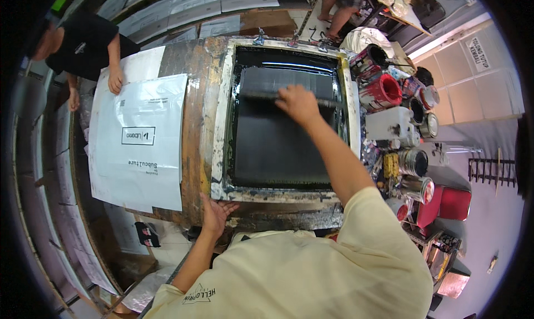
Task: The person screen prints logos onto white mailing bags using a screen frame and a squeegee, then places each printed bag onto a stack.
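My right hand is closed around a long dark squeegee that lies crosswise on a screen-printing frame. Black ink coats the mesh, and a wet, shiny pool of it shows along the far edge. At the frame's near left corner, my left hand is open with its fingers spread, palm partly up. It appears to be beside or just under the frame's edge, and I cannot tell whether it touches. Left of the frame, a white printed plastic bag lies flat on the worn wooden table.
A co-worker in a dark shirt stands at the left, one hand at the bag's far edge. Several ink cans, including a red one, and a white jug crowd the right. Racks with white sheets line the left.
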### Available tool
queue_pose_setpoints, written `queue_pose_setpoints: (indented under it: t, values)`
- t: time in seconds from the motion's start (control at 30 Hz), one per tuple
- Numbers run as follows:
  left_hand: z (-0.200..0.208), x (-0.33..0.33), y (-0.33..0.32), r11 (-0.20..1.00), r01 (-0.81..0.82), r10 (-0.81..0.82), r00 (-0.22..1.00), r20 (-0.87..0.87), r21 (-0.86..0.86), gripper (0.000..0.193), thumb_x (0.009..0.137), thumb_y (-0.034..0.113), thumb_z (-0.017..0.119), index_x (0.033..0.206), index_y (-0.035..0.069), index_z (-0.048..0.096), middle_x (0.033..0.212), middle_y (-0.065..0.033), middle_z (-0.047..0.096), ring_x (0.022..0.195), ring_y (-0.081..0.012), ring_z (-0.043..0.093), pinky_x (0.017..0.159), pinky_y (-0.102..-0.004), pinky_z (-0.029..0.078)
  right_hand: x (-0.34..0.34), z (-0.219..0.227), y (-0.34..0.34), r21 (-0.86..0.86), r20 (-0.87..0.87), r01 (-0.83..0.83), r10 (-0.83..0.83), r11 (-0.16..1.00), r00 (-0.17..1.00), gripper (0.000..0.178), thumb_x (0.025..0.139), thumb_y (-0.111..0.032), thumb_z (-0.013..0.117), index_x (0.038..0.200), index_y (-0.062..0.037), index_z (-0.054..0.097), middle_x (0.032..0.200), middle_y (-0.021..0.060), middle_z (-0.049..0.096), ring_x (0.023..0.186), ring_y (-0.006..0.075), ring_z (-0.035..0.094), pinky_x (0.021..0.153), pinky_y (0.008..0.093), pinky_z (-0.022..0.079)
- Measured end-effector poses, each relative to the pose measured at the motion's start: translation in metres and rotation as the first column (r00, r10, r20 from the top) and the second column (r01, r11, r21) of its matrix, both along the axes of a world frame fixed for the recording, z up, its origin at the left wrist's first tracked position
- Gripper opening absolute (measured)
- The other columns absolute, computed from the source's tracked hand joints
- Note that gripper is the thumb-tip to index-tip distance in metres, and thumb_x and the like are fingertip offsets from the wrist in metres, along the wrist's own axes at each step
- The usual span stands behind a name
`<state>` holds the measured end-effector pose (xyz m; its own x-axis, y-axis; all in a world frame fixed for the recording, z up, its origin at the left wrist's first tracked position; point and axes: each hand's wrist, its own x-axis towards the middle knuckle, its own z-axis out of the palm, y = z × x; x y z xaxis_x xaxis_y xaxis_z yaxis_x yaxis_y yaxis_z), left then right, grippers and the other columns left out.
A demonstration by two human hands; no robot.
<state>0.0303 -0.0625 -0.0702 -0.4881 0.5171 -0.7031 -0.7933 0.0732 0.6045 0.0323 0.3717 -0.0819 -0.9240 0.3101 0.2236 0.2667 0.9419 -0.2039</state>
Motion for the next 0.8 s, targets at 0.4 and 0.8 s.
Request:
queue_pose_setpoints:
  t: [0.4,0.8]
  values:
    - [0.119,-0.027,0.009,0.765,0.190,-0.053,0.971,-0.233,0.615,0.093,0.102,0.075,0.018,0.146,-0.004,0.041,0.144,-0.0283,0.053,0.138,-0.0375,0.050,0.119,-0.0482,0.036,0.123,0.209,-0.187,0.165,-0.082,0.058,-0.045,0.985,0.996,0.035,0.088,-0.037,0.070,0.105,-0.0083,0.061,0.095,0.0114,0.061,0.094,0.0318,0.061,0.090,0.0497,0.046]
    - [-0.054,0.026,0.031,0.618,-0.109,-0.775,-0.253,-0.580,-0.779,0.114,0.087,0.088,0.041,0.160,0.001,0.031,0.167,-0.0263,0.023,0.158,-0.0435,0.003,0.115,-0.0748,-0.010,0.061,0.285,-0.130,0.295,-0.328,0.204,-0.102,0.933,0.939,0.035,0.084,-0.040,0.068,0.097,-0.0069,0.071,0.085,0.0080,0.066,0.087,0.0294,0.065,0.094,0.0572,0.039]
